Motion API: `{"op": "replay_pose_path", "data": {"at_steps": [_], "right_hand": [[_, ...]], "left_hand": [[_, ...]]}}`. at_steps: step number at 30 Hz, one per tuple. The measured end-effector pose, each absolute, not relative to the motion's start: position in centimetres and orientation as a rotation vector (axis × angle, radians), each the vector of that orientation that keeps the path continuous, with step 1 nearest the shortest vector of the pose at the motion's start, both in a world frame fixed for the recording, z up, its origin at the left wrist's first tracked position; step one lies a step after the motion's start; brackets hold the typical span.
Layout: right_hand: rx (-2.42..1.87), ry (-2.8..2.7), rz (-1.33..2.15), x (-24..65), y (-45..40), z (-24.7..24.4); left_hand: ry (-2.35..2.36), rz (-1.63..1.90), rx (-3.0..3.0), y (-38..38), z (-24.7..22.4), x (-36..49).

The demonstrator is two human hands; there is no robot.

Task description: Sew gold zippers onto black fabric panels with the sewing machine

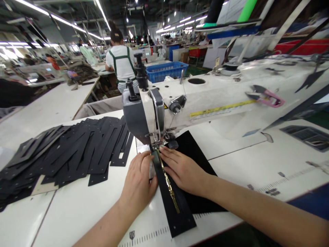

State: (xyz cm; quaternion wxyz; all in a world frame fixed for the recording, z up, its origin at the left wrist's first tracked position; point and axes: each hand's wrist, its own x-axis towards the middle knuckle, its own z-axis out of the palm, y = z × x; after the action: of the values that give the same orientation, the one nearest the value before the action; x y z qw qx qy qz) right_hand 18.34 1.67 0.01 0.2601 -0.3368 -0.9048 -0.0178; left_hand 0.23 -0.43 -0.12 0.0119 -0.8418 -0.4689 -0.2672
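Note:
A black strip [177,216] with a gold zipper [168,185] set in its slot lies lengthwise under the presser foot [156,145] of a sewing machine. My left hand [137,180] rests at the strip's left edge, fingertips close to the foot and thumb apart from the fingers. From the other side, my right hand [183,168] lies with its fingers stretched flat along the zipper, fingertips just short of the foot. Under the right hand and forearm spreads a wider black panel [203,195]. The strip's far end is hidden beneath the machine head.
Slotted black strips [77,147] are heaped on the table to the left. Pink-handled snips [267,96] and a yellow measuring tape [221,109] are on the machine arm. Behind stand a blue basket [167,70] and a person [120,58] in a white shirt.

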Motion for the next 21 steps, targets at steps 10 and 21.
{"op": "replay_pose_path", "data": {"at_steps": [10,21], "right_hand": [[-0.914,-2.489,0.081,18.5,2.0,-0.8],[-0.939,-2.514,0.071,18.5,1.9,-1.1]], "left_hand": [[-1.148,-0.698,-2.749,0.5,-0.2,-0.2],[-1.129,-0.642,-2.706,0.4,0.1,0.4]]}}
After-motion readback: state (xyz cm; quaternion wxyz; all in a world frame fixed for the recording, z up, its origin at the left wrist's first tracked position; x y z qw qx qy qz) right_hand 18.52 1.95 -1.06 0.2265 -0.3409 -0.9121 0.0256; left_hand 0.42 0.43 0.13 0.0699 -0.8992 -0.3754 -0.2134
